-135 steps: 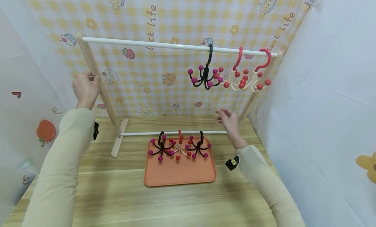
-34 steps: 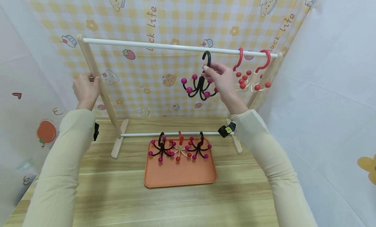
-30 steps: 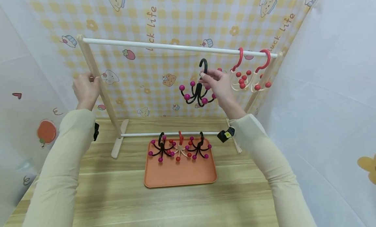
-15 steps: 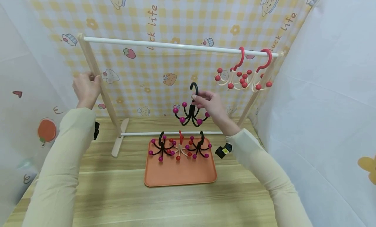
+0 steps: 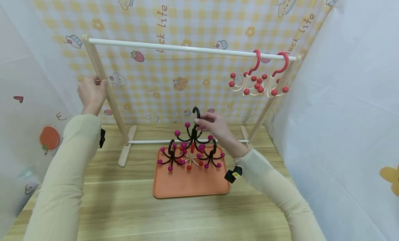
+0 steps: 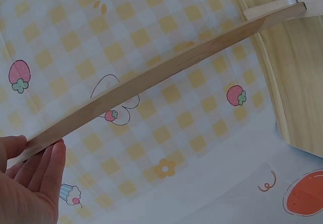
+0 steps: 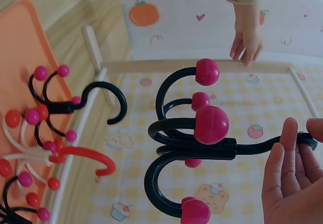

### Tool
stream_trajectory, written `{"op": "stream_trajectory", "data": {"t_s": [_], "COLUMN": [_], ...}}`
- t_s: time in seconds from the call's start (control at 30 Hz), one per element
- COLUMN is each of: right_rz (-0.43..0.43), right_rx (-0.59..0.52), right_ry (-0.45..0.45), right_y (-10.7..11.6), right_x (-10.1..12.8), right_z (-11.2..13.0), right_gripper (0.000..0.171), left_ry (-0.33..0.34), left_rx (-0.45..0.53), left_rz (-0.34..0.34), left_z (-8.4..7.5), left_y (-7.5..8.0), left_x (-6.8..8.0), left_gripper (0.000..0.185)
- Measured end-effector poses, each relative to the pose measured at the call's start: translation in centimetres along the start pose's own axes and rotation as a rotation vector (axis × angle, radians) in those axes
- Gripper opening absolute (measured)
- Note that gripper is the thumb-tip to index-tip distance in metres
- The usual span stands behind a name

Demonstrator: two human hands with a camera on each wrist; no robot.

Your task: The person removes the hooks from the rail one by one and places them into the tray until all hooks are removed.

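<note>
My right hand point(image 5: 208, 124) pinches the neck of a black multi-arm hook with magenta balls point(image 5: 191, 135) and holds it upright, low over the orange tray point(image 5: 190, 185). In the right wrist view the same black hook point(image 7: 197, 146) fills the middle, with my fingers point(image 7: 282, 178) on its stem. Three similar hooks lie on the tray: a black one point(image 5: 170, 157), a cream and red one point(image 5: 191, 159) and another black one point(image 5: 212, 157). My left hand point(image 5: 90, 92) grips the wooden left leg point(image 6: 151, 80) of the rack.
The rack's white top rail point(image 5: 174, 48) carries two red-topped cream hooks point(image 5: 249, 79) point(image 5: 277, 78) at its right end. A lower white bar point(image 5: 146, 141) runs just behind the tray. Patterned cloth walls close in on three sides of the wooden table point(image 5: 124, 213).
My right hand rose to the top rail, lifted the black hook off it and brought it down and left to just above the tray. The left hand stayed on the leg.
</note>
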State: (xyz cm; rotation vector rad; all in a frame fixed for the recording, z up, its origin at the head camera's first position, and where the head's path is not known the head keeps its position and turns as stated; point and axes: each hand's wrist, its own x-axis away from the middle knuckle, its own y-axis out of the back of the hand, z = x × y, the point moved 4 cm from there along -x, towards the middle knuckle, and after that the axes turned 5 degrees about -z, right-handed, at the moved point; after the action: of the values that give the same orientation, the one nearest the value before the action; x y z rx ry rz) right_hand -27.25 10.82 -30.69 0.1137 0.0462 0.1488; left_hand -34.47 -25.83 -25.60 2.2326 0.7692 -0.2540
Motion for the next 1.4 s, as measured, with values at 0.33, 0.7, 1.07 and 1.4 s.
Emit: {"op": "stream_trajectory", "data": {"t_s": [0.33, 0.7, 1.07, 1.4], "right_rz": [0.1, 0.15, 0.231, 0.244], "right_rx": [-0.059, -0.112, -0.161, -0.167], "right_ry": [-0.065, -0.153, -0.142, -0.19], "right_y": [-2.3, -4.4, -7.0, -8.7], "right_x": [2.2, 4.0, 5.3, 5.4], "right_z": [-2.1, -4.5, -6.7, -9.5], "right_gripper": [0.026, 0.026, 0.022, 0.019], "left_ry": [0.012, 0.014, 0.008, 0.011], "left_rx": [0.006, 0.013, 0.008, 0.009], "left_rz": [0.005, 0.006, 0.006, 0.008], "left_z": [0.0, 0.1, 0.1, 0.1], "left_y": [0.0, 0.0, 0.0, 0.0], "left_x": [0.0, -0.1, -0.1, -0.1], "left_gripper": [0.038, 0.038, 0.038, 0.037]}}
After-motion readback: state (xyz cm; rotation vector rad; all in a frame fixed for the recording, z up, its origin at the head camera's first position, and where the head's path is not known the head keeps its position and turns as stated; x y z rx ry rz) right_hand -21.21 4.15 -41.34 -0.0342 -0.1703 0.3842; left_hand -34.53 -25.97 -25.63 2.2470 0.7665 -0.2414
